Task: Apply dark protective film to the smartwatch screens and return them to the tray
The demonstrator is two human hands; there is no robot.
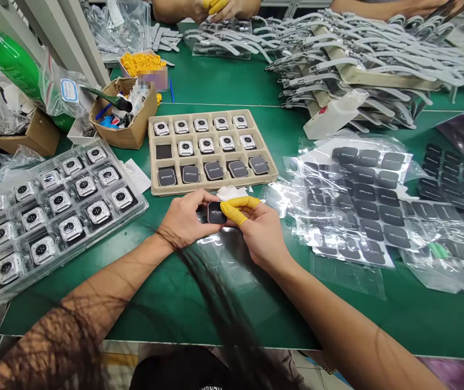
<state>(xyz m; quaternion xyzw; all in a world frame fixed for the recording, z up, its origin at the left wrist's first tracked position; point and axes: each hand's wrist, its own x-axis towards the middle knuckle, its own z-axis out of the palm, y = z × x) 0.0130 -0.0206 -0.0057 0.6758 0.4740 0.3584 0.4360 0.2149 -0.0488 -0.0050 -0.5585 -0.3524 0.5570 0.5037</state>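
Between my two hands is a smartwatch body (215,212) with a dark, printed front facing up. My left hand (183,218) grips its left side with thumb and fingers. On its right edge press the thumb and finger of my right hand (263,230), both in yellow finger cots. Just beyond lies a beige tray (212,190) of watch bodies. Its near row shows dark printed fronts, while the two farther rows show silver backs with black sensors. A dark pad (164,151) shows in the middle row's leftmost compartment.
At left is a clear plastic tray (105,230) of silver watch bodies. Sheets of dark printed films (372,206) lie right, near a white bottle (333,115) and piled grey straps (361,65). A cardboard box (128,130) stands behind. Another person's hands (215,8) are across the table.
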